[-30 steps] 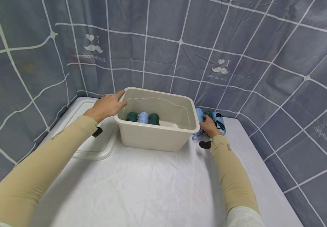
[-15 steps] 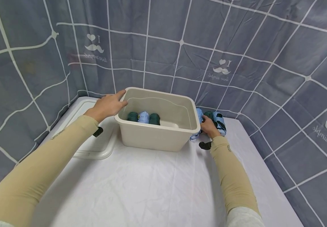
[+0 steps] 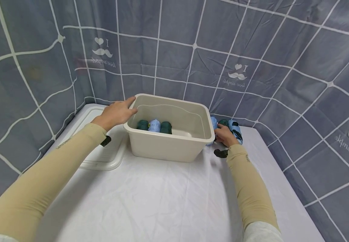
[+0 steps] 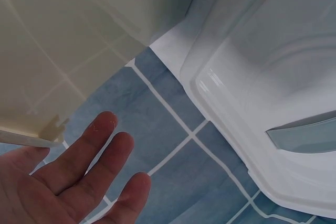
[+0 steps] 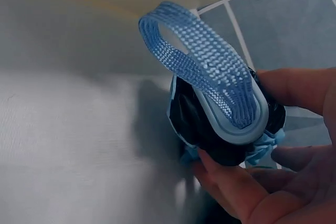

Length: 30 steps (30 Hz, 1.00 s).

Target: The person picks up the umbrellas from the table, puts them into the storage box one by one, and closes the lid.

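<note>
My left hand (image 3: 116,113) rests at the left end of a beige plastic bin (image 3: 168,145), thumb and forefinger at its rim. Its other fingers (image 4: 102,169) are extended outside the wall in the left wrist view. Beyond the bin's right end, my right hand (image 3: 225,135) grips a light blue folded umbrella (image 3: 214,122) between thumb and fingers. The right wrist view shows the umbrella's dark, oval-ringed end and woven blue strap (image 5: 210,56). Inside the bin stand a dark green bundle (image 3: 142,125), a light blue bundle (image 3: 154,125) and another dark green bundle (image 3: 166,127).
Right of my right hand lie a dark green bundle (image 3: 223,123) and a light blue bundle with black patches (image 3: 235,129). The bin's white lid (image 3: 101,158) lies flat at the left. A grid-patterned curtain (image 3: 174,50) hangs behind the white-covered table (image 3: 162,201).
My right hand has shifted slightly on the blue umbrella, and its strap, visible beside the bin earlier, is now mostly hidden in the head view. My left hand stays at the rim.
</note>
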Available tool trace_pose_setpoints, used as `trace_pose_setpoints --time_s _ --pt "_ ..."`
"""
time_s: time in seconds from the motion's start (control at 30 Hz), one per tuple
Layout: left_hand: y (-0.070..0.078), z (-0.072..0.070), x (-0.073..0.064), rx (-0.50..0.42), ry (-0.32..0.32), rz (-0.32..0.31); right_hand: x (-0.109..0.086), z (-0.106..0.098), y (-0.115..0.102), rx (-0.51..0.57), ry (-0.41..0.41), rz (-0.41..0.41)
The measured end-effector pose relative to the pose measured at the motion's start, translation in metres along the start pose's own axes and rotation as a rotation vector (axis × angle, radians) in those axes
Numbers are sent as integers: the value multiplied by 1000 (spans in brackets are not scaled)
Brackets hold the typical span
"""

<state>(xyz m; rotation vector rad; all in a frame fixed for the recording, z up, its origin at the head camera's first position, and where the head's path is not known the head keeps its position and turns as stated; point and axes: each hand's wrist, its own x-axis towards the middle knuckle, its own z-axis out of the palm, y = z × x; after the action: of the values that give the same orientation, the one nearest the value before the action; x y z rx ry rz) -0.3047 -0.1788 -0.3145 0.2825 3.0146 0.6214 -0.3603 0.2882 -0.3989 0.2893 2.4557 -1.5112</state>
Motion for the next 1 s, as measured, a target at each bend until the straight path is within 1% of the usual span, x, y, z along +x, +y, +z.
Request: trace_pose_setpoints --time_s 0.07,0.13,0.23,0.33,0.43,0.6,0.7,0.93,1.0 --pt "0 0 -1 -1 1 3 -1 -3 -1 20 -19 25" --pt "0 0 -1 0 1 5 -1 -6 -2 64 -39 58" --pt "0 0 -2 0 3 8 -3 -10 -3 166 -65 98" --pt "0 -1 -3 -3 8 10 -5 -13 -5 257 -79 116" --pt "0 -1 -4 -6 12 14 -8 -16 -6 292 -104 117" --pt "-1 -1 -5 -3 15 21 -11 -22 -9 370 -119 107" --pt "0 0 -5 2 20 23 -17 -29 -12 403 -114 85" --pt "0 -1 -5 9 28 21 -36 -46 -31 399 -101 -4" --pt "0 0 -5 8 27 19 -41 -50 -37 408 -111 -26"
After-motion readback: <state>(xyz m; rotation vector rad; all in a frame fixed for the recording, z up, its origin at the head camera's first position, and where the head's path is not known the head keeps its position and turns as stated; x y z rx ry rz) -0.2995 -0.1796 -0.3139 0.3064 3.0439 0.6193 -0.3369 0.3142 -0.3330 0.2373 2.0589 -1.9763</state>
